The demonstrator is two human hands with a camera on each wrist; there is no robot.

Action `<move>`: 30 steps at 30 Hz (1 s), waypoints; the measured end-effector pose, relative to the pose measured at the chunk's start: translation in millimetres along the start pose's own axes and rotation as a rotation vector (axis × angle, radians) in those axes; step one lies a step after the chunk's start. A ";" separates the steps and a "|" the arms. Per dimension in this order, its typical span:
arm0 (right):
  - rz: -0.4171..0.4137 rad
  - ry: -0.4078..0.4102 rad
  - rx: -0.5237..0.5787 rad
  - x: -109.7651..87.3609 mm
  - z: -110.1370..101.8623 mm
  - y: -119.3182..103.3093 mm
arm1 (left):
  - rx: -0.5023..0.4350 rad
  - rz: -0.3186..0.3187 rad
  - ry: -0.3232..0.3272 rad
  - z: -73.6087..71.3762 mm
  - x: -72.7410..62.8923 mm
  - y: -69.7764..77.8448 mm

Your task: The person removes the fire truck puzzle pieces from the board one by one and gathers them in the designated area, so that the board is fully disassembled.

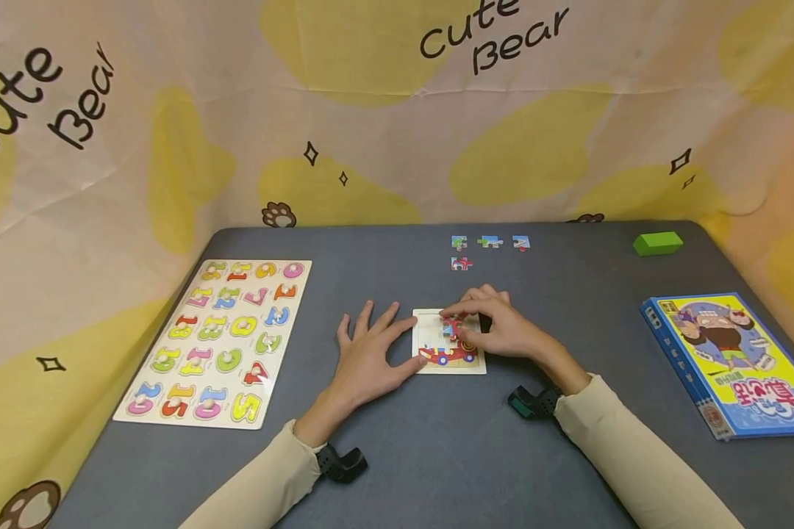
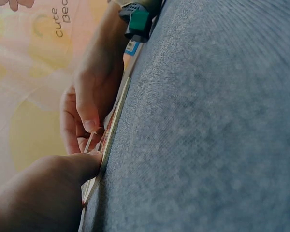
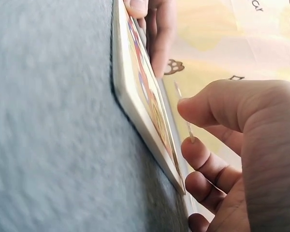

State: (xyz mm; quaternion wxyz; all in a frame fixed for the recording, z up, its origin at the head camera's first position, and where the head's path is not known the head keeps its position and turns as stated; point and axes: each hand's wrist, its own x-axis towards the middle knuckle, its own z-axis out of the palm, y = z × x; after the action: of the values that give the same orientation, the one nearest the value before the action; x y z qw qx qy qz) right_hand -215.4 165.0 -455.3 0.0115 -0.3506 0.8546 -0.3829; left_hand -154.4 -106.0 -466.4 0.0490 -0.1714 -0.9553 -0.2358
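Over the cream square puzzle board (image 1: 427, 322), the right hand (image 1: 503, 327) pinches a thin red-and-blue jigsaw piece (image 1: 450, 329), probably light, stiff and best taken by its edges, while the left hand (image 1: 368, 358), fingers spread, touches the board's left edge.

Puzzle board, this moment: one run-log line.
left hand: touches puzzle board | right hand: pinches puzzle piece above board | board: partly filled | loose pieces: on table beyond board

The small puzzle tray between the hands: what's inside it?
In the tray, joined pieces picturing a red vehicle lie along the near side, with bare white floor beyond. The right hand holds another piece above; what both cover cannot be seen.
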 end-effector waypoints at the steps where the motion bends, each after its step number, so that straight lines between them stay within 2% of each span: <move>1: 0.007 0.004 -0.001 -0.1 -1.5 0.8 | -0.002 0.001 0.000 0.1 0.1 0.2; 10: 0.120 0.069 -0.028 0.7 -22.7 20.6 | -0.003 -0.001 -0.002 1.2 0.8 -0.5; 17: 0.167 0.119 0.001 3.6 -39.7 40.9 | -0.001 -0.007 -0.004 1.8 0.0 -2.2; 23: 0.205 0.124 -0.060 10.6 -51.2 56.0 | -0.001 -0.001 -0.002 2.2 -0.9 -3.0; 30: 0.199 0.089 -0.167 20.1 -62.3 62.4 | -0.004 -0.002 0.006 1.8 -1.0 -1.5</move>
State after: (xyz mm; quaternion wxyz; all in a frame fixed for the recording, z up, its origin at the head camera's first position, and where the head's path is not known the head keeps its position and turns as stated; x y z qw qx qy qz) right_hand -285.4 221.8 -447.7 -0.0180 -0.2465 0.9137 -0.3225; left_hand -154.0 -106.7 -468.8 0.0515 -0.1700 -0.9548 -0.2384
